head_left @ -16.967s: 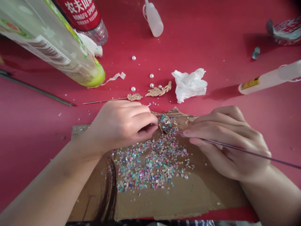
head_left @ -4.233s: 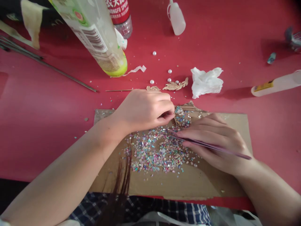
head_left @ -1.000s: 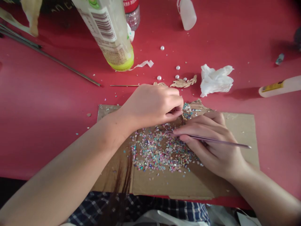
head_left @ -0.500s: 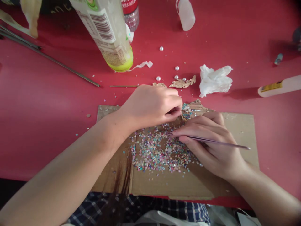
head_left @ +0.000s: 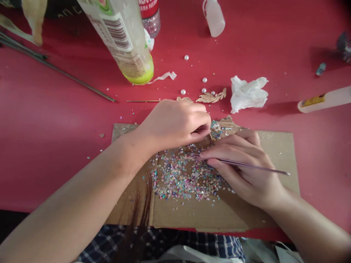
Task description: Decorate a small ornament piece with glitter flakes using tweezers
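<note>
My left hand (head_left: 181, 122) is closed in a pinch on the edge of a small ornament (head_left: 216, 128) covered with coloured chips. Part of that ornament is hidden behind my fingers. My right hand (head_left: 246, 166) grips slim purplish tweezers (head_left: 255, 167) between thumb and fingers. Their tips reach into a spread of tiny, shiny, multicoloured chips (head_left: 186, 179). Whether the tips hold a chip is too small to tell. Under both hands lies a flat piece of brown cardboard (head_left: 197, 219), with the chips heaped over its middle.
Beyond the cardboard on the red table are a gold leaf-shaped piece (head_left: 211, 96), several pearl beads (head_left: 183, 92) and crumpled white tissue (head_left: 248, 94). A tall bottle (head_left: 123, 47) stands at the back left. At right lies a white tube-like bottle (head_left: 326, 99); thin rods (head_left: 60, 73) lie left.
The whole view has shifted slightly, so things sit a little further left. Both hands keep the same pose, and the tweezers stay at the chips.
</note>
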`<state>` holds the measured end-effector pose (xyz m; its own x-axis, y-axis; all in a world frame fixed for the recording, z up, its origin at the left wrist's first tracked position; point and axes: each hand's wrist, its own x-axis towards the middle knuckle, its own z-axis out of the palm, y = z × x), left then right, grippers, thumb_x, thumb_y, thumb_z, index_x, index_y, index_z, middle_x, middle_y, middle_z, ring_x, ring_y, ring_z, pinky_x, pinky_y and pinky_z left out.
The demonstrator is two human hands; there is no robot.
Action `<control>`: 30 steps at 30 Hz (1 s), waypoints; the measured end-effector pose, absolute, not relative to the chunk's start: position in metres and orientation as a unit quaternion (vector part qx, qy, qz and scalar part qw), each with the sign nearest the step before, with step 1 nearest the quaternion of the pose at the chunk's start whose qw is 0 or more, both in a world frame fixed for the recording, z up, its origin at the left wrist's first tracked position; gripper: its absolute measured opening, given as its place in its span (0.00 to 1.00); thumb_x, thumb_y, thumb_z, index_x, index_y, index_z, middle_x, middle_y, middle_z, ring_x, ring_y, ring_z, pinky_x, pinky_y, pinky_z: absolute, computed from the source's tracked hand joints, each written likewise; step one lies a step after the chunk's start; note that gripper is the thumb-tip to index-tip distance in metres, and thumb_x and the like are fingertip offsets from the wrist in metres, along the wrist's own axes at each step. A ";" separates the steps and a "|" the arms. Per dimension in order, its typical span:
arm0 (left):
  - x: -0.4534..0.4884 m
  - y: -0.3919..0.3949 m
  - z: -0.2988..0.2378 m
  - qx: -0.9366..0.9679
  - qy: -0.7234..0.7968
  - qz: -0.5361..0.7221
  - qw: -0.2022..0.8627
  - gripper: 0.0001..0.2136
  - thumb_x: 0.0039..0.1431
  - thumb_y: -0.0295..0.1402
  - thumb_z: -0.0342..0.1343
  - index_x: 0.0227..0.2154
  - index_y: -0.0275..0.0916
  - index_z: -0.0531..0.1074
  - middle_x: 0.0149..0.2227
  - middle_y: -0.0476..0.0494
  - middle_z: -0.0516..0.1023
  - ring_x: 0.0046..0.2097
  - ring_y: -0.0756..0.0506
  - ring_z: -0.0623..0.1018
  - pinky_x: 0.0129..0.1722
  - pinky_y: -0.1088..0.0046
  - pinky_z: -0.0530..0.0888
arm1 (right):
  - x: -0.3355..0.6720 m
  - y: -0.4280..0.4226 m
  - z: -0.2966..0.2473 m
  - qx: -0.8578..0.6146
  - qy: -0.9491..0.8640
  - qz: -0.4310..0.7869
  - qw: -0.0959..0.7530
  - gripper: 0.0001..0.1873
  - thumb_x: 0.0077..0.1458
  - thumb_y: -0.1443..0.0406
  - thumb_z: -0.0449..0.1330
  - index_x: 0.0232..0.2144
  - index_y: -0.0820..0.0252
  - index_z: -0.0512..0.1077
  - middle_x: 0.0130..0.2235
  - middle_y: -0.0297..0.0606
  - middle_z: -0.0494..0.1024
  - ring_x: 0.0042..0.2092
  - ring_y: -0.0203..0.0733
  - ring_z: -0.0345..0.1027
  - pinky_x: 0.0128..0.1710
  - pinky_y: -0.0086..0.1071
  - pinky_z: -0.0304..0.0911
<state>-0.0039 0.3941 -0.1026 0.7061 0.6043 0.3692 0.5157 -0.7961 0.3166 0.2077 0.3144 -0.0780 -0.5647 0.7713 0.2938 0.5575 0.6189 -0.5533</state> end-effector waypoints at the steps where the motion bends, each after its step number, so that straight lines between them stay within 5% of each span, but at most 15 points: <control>1: -0.004 0.394 -0.103 0.919 0.304 0.233 0.096 0.10 0.69 0.34 0.56 0.32 0.42 0.79 0.32 0.52 0.81 0.35 0.49 0.80 0.27 0.68 0.61 | 0.208 0.314 -0.078 -0.386 -0.860 0.203 0.265 0.07 0.71 0.68 0.59 0.42 0.54 0.77 0.34 0.29 0.86 0.36 0.39 0.78 0.46 0.41 0.58; 15: -0.006 0.395 -0.098 0.929 0.282 0.218 0.097 0.10 0.67 0.29 0.55 0.31 0.42 0.78 0.31 0.53 0.82 0.33 0.51 0.78 0.31 0.73 0.65 | 0.252 0.312 -0.067 -0.460 -0.821 0.043 0.335 0.11 0.64 0.72 0.61 0.40 0.49 0.77 0.34 0.30 0.86 0.34 0.44 0.79 0.40 0.45 0.57; 30: -0.009 0.397 -0.092 0.939 0.264 0.207 0.080 0.09 0.71 0.32 0.55 0.33 0.43 0.76 0.33 0.53 0.83 0.34 0.50 0.81 0.33 0.69 0.70 | 0.251 0.321 -0.076 -0.457 -0.832 0.112 0.295 0.08 0.70 0.69 0.58 0.39 0.53 0.76 0.32 0.30 0.86 0.35 0.38 0.78 0.44 0.43 0.57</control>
